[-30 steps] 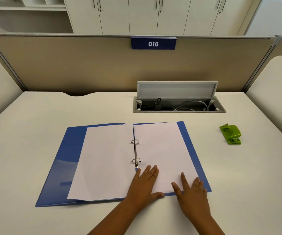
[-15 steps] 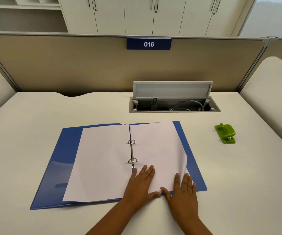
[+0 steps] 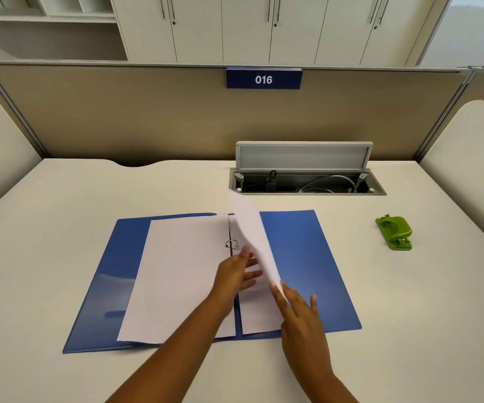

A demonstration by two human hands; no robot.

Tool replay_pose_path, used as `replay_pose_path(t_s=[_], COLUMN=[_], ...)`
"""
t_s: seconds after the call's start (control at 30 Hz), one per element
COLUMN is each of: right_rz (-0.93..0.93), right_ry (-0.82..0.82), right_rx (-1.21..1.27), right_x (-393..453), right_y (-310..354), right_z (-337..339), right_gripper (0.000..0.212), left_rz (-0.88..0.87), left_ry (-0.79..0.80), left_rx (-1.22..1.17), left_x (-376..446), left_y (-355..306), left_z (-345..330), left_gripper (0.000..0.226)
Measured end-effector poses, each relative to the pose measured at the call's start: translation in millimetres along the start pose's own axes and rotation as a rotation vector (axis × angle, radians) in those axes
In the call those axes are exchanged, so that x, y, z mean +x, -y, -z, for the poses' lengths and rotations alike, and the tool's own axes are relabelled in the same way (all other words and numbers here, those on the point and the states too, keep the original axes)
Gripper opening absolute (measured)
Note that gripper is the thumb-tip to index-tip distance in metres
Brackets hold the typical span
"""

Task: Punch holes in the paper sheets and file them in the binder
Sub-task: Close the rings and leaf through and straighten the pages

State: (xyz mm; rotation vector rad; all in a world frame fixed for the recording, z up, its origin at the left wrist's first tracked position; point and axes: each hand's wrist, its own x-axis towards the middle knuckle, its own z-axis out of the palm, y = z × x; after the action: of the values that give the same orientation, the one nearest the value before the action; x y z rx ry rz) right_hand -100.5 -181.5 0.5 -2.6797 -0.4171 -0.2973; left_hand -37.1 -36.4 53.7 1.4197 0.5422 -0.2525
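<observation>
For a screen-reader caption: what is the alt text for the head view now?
A person's right hand lifts a white sheet up on edge over an open blue binder while the left hand steadies it near the rings. Another sheet lies flat on the left; a green hole punch sits right.
</observation>
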Motion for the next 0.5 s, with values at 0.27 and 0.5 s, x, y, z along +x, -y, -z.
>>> replay_pose_path(t_s=[0.27,0.5], right_rz=[-0.231,-0.725], right_ry=[0.26,0.113], right_rx=[0.627,1.551], right_x=[1,22], right_y=[0,-32], right_z=[10,19], right_gripper=[0.077,0.057], left_rz=[-0.005,-0.022], left_ry=[-0.149,-0.175], left_rx=[0.018,0.186], left_x=[5,8], left_y=[-9,-3], left_z=[2,-10], left_gripper=[0.03,0.028])
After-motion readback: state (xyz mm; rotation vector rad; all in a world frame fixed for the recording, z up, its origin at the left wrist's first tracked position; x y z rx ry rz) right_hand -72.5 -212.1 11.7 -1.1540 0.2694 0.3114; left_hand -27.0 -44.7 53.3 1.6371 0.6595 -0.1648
